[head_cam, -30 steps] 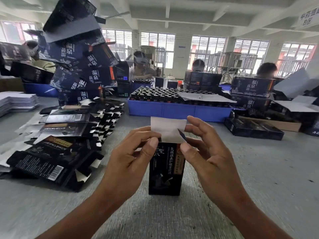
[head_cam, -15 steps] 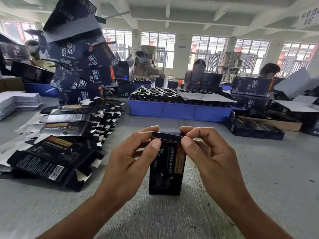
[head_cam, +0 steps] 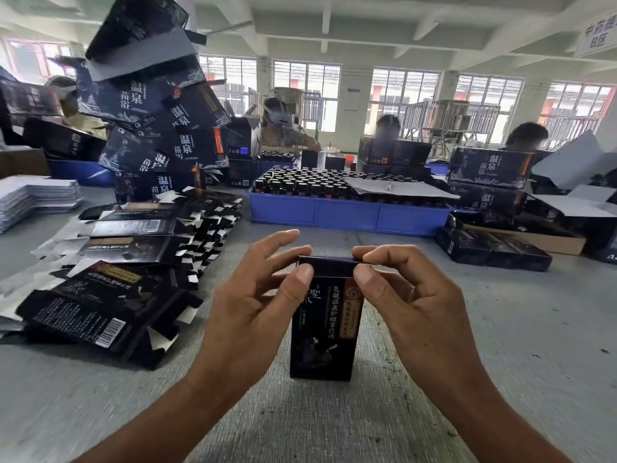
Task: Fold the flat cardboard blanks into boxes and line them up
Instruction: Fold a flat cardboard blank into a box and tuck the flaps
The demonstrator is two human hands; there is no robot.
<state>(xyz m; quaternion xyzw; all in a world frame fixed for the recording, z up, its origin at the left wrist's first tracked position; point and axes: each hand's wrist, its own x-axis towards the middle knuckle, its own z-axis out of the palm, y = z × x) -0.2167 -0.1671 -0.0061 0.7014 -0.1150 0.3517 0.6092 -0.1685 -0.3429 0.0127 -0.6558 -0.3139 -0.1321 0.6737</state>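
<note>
Head view: we pinch the top flap of the upright box with left hand and right hand. Box stands on the worktop. Press the flap evenly, tucking it flush.

Left hand and right hand raised side by side — thumbs and curled fingers pinching.

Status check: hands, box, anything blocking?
Both hands pinch the box top. Box upright on table, lid down. Nothing blocking; flat blanks lie left.
</note>
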